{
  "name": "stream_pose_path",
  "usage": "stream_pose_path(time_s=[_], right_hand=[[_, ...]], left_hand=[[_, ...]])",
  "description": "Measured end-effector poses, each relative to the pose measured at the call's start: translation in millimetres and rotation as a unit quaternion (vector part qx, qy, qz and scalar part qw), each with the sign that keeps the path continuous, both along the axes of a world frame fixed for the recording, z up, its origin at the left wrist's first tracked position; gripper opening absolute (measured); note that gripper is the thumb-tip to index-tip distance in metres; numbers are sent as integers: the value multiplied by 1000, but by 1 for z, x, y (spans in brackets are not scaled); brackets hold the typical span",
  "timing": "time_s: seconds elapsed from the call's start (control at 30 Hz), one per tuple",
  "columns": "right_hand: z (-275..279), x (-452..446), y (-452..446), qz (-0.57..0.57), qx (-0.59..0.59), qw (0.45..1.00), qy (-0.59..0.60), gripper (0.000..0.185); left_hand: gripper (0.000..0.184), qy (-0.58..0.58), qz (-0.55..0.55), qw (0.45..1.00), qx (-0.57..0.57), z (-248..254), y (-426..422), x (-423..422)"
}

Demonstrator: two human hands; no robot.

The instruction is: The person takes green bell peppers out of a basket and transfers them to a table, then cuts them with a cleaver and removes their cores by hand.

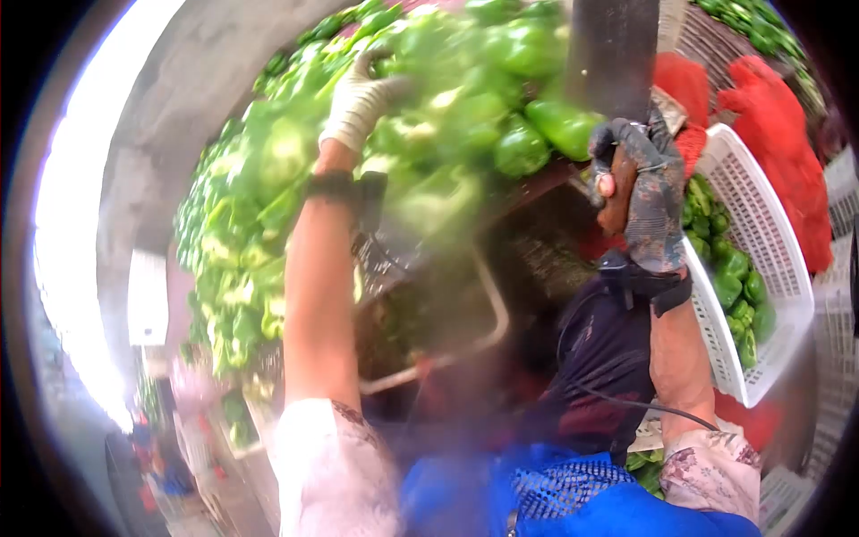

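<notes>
My left hand [360, 100], in a pale ribbed glove, reaches into a large heap of green bell peppers [277, 148]. Its thumb and forefinger are apart, and I see no pepper between them; the other fingers are partly hidden. Wrapped around a brown wooden handle is my right hand [646, 183], in a dark patterned glove. The handle belongs to a cleaver [613, 58], whose broad dark blade points away from me beside the heap. One glossy pepper [564, 128] lies close to the right hand. Much of the middle of the view is blurred.
A white perforated basket [756, 228] with green peppers [734, 277] inside stands at the right. Red cloth or netting [778, 152] lies beyond it. Below the heap, between my arms, a pale-rimmed container [497, 304] sits in shadow.
</notes>
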State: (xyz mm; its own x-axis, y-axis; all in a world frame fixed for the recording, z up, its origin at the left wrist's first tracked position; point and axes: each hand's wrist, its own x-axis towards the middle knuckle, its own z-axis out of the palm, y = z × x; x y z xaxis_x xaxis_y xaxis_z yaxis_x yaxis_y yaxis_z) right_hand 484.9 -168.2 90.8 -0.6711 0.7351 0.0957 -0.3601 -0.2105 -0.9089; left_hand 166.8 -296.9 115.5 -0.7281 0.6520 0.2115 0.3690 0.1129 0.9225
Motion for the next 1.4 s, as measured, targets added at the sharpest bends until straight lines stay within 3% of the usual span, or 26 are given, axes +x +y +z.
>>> stream_pose_path(time_s=[0.07,0.1,0.17,0.27,0.3,0.37,0.43,0.47,0.5,0.53,0.63,0.8,0.87,0.97,1.07,1.13,1.23,1.3,1.4], right_hand=[[-7,-5,-14,52,61,990,-116,17],[2,-10,-36,62,-8,998,-24,16],[-3,-19,-61,130,9,991,-30,19],[-11,-29,-101,243,115,963,-21,33],[-16,-30,-114,270,164,948,-40,38],[-23,-33,-138,303,287,907,-58,44],[-24,-37,-162,312,396,862,-53,47],[-25,-38,-173,316,431,844,-49,48],[-26,-40,-185,319,465,824,-43,48],[-28,-43,-196,312,490,813,-31,48],[-26,-48,-216,248,630,736,-22,14],[-3,-49,-238,265,514,796,-178,27],[1,-48,-242,221,543,803,-108,29],[1,-48,-249,239,556,784,-136,27],[-24,-58,-245,233,634,725,-133,23],[-18,-66,-240,238,720,641,-117,22],[-4,-78,-239,259,728,625,-110,21],[12,-79,-244,342,614,670,-237,21],[-38,-107,-226,333,701,627,-74,22]], left_hand=[[60,33,66,997,26,21,-66,30],[59,30,109,992,56,28,-101,55],[58,31,205,976,69,28,-166,102],[53,31,370,929,-1,-33,-258,132],[57,0,414,910,26,-55,-270,147],[60,50,449,891,56,-120,-298,137],[63,10,495,868,-43,-105,-290,148],[63,96,512,849,-89,-118,-293,134],[59,61,538,827,-150,-110,-285,135],[57,50,521,837,-162,-109,-284,131],[53,52,497,850,-165,-106,-276,123],[49,28,501,852,-149,-98,-268,126],[47,50,513,845,-145,-103,-267,128],[45,54,522,838,-149,-109,-266,124],[43,87,513,839,-156,-112,-264,124],[40,144,513,834,-143,-111,-262,129],[36,111,525,831,-145,-112,-260,128],[35,129,521,827,-169,-113,-256,126],[34,165,520,821,-165,-119,-254,126]])
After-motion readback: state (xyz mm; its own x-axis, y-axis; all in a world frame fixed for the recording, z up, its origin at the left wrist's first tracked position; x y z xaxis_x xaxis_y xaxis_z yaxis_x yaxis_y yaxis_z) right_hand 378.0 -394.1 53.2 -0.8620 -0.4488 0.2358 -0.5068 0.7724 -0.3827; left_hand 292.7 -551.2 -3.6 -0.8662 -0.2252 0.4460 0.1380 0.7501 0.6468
